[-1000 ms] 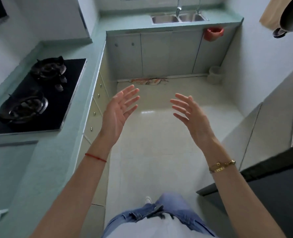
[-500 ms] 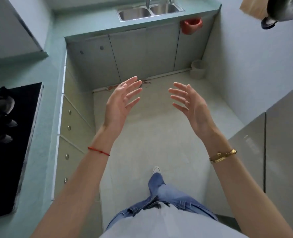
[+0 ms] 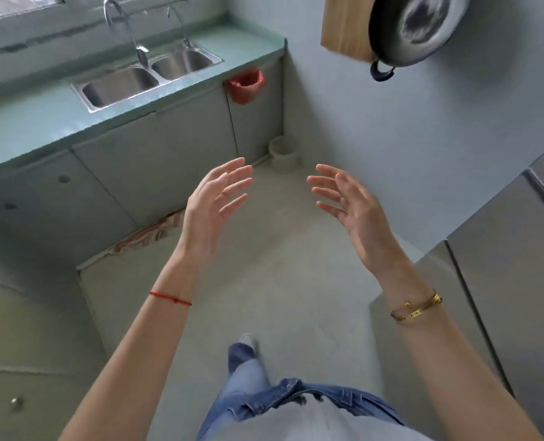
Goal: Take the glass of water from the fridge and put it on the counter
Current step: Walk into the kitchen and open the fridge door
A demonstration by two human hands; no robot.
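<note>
Both the left hand (image 3: 215,203) and right hand (image 3: 351,206) hover empty over the floor (image 3: 273,281), fingers spread, near the counter (image 3: 41,122).

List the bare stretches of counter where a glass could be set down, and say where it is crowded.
The counter is bare left of the sink, along its front edge, and on the short stretch between the sink and the wall end. The double basins and two taps fill the middle. Both hands, left hand and right hand, are empty.
</note>
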